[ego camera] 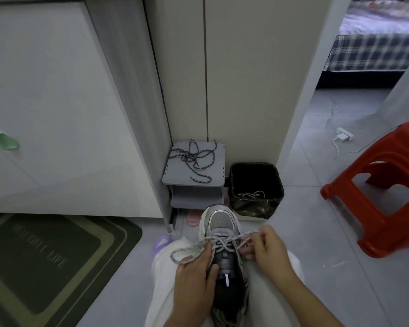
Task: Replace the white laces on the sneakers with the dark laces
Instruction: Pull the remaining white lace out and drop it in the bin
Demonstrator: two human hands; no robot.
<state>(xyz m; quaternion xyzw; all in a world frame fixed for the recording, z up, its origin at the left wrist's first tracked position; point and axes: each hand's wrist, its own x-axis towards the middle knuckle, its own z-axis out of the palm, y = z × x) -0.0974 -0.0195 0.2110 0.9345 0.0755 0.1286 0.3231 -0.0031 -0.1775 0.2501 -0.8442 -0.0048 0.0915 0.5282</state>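
A grey sneaker [222, 223] lies on my lap, toe pointing away, with a white lace [222, 240] crossing its lower eyelets. My left hand [194, 274] grips the sneaker's left side, and a loop of the white lace hangs over its fingers. My right hand [267, 249] pinches the other lace end at the shoe's right eyelets. A dark speckled lace [194, 159] lies tangled on top of a small grey stool [175, 171] ahead. Another white lace [252, 195] lies at the bottom of a black bin [236, 185].
A red plastic stool [385, 204] stands at the right. A dark green doormat [45, 256] covers the floor at the left. White cabinets rise ahead. Pink slippers [193, 217] sit under the grey stool. A charger and cable [342, 136] lie on the tiles beyond the doorway.
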